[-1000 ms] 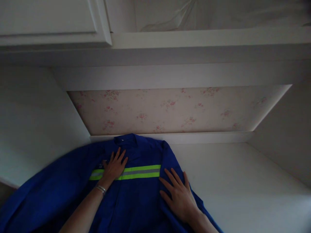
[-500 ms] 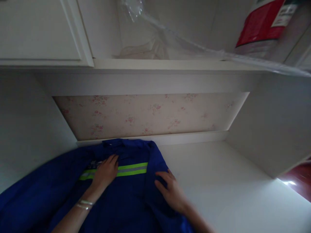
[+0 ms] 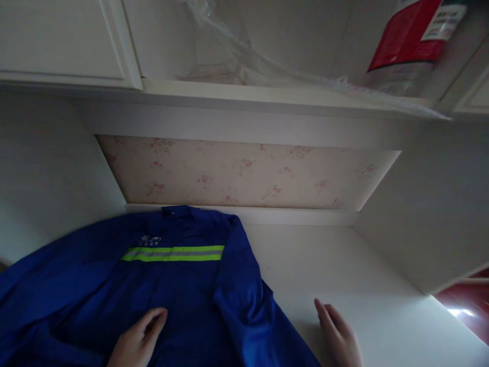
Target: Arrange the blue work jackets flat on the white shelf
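Note:
A dark blue work jacket (image 3: 183, 285) lies spread front up on a white surface, its collar toward the back. Across its chest runs a yellow-green and grey reflective stripe (image 3: 171, 254), with small white printing above it. My left hand (image 3: 138, 340) is over the lower front of the jacket, thumb and fingertips drawn together, and no cloth shows lifted in them. To the right of the jacket's sleeve (image 3: 244, 285), my right hand (image 3: 339, 337) is over the white surface. Its fingers are loosely stretched and hold nothing. Both wrists are outside the picture.
The white surface (image 3: 305, 265) is walled by side panels left and right. Flowered wallpaper (image 3: 244, 173) shows at the back. Overhead is an open cabinet shelf (image 3: 237, 93) with clear plastic wrap (image 3: 275, 66) hanging over its edge and a red-labelled container (image 3: 407, 38).
Both hands have come off the jacket's chest and sleeve toward me, the right one also moving outward. The stripe and printing are uncovered, and the right sleeve shows farther down.

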The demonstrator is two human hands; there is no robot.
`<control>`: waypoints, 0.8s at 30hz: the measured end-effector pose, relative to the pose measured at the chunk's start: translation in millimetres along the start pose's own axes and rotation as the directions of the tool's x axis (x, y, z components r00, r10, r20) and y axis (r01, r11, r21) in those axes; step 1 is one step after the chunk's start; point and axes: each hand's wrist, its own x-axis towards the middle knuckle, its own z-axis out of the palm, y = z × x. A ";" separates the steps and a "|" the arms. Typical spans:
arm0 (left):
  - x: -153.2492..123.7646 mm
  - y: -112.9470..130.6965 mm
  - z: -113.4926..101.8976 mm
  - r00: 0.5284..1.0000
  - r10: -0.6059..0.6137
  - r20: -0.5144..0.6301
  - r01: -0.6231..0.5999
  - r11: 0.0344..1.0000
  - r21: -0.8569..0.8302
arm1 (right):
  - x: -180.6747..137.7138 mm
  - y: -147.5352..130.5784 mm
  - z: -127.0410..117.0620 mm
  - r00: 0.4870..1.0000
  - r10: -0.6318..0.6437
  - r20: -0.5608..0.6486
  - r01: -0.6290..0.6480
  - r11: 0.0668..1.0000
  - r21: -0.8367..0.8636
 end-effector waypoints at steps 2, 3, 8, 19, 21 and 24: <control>0.0 5.2 4.0 0.998 0.057 0.022 -0.058 0.997 0.047 | -1.5 -3.2 7.5 0.997 -0.027 0.070 0.034 0.995 -0.097; -0.2 7.0 5.7 0.997 0.073 0.023 -0.074 0.995 0.067 | -1.9 -5.2 11.0 0.994 -0.033 0.105 0.047 0.990 -0.135; 0.6 3.7 8.9 0.997 0.071 0.013 -0.072 0.992 0.105 | 0.8 -7.1 17.1 0.983 0.002 0.183 0.033 0.982 -0.188; 2.7 4.5 8.9 0.996 0.083 0.034 -0.086 0.992 0.093 | 3.9 -6.4 15.7 0.970 0.045 0.238 0.024 0.960 -0.280; 2.0 3.9 9.1 0.996 0.085 0.030 -0.088 0.992 0.090 | 3.9 -6.1 15.5 0.968 0.055 0.244 0.022 0.953 -0.302; 1.3 1.3 9.8 0.996 0.086 0.030 -0.088 0.991 0.099 | 3.4 -7.1 15.1 0.969 0.053 0.243 0.029 0.946 -0.324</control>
